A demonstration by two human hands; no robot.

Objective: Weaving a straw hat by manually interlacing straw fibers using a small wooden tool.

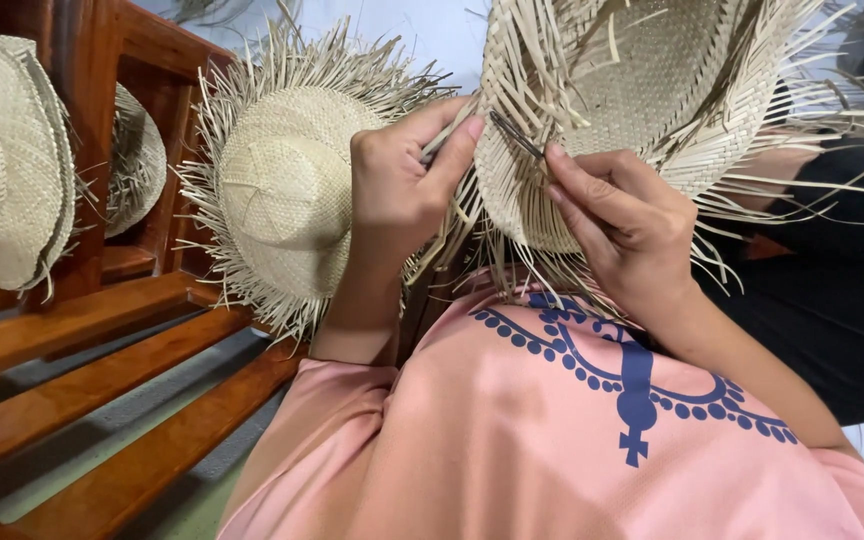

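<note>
Up close, hat in hand: a half-woven straw hat [642,90] is held up before the chest, its pale weave facing the camera and loose strands fanning out all round the rim.
Left hand: the left hand [397,190] sits at the hat's left edge, thumb and forefinger pressed together on a flat straw strand [440,140]; fingers narrow, pinching it.
Right hand: the right hand [622,225] lies against the lower weave, its fingers [567,175] closed on a thin dark tool [514,135] whose tip points up and left into the plaiting.
Hands together: near each other, the tool's tip just beside the left thumb.
Second hat: another unfinished straw hat [287,185] with a ragged fringe stands on edge behind the left hand, leaning on the wooden bench [102,385].
Other hats: a trimmed straw hat [2,160] hangs at far left, and part of one more hat [142,160] shows behind the bench's upright.
Clothing: a pink shirt [512,450] with a blue dotted print fills the lower frame.
Right side: dark fabric [832,290] lies beyond the right forearm.
</note>
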